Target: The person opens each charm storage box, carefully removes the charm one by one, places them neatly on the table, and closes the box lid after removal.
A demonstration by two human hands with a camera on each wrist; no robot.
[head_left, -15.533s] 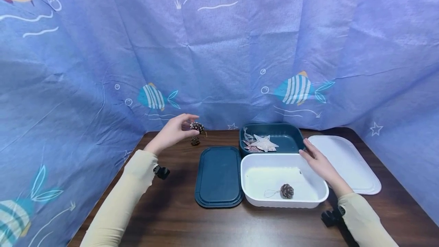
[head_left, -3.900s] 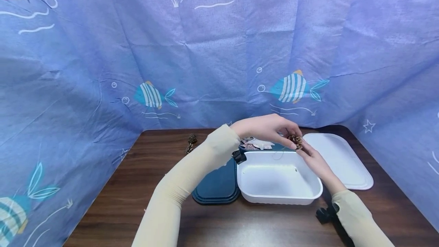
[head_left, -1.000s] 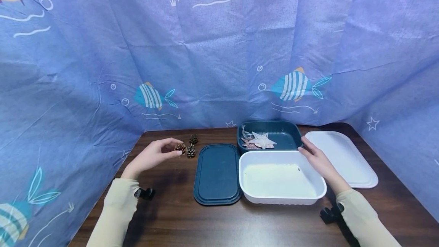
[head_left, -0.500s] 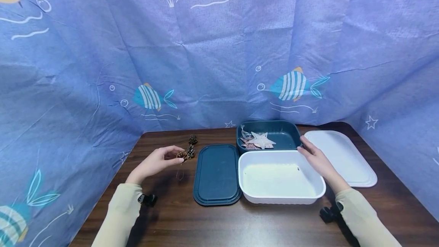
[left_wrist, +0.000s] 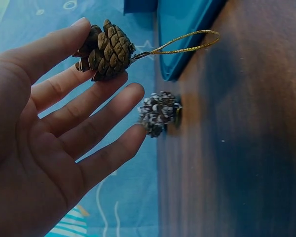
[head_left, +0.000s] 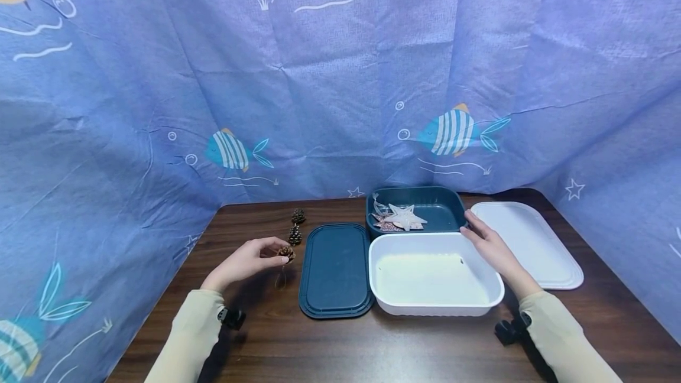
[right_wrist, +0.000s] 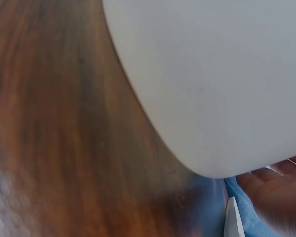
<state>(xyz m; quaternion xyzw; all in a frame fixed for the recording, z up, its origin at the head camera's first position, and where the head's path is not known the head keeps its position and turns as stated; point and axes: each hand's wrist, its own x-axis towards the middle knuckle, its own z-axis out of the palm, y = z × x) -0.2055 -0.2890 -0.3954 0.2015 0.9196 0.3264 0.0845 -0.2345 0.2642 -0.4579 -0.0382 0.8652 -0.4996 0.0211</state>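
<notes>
My left hand (head_left: 252, 260) pinches a brown pine cone (left_wrist: 108, 52) between thumb and fingertips, just above the table at the left. A gold cord loop (left_wrist: 187, 48) hangs from the cone. Behind it stand a white-tipped pine cone (head_left: 295, 235) and a darker pine cone (head_left: 298, 216), nearly in line. My right hand (head_left: 495, 253) has its fingers extended at the right end of a white box (head_left: 436, 310), fingertips by the corner of the dark teal box (head_left: 452, 194) behind. In the right wrist view the white box's side hides part of that hand.
Inside the teal box lie a white star ornament (head_left: 407, 217) and some reddish, glittery pieces (head_left: 388, 226). A flat teal lid (head_left: 337, 270) lies left of the white box, a white lid (head_left: 532, 247) to the right. A fish-print curtain (head_left: 330, 105) stands behind the table.
Earlier my left hand set the white-tipped cone down and lifted the brown cone from the white box. Over the last second it brought that cone nearer to me. My right hand has stayed put.
</notes>
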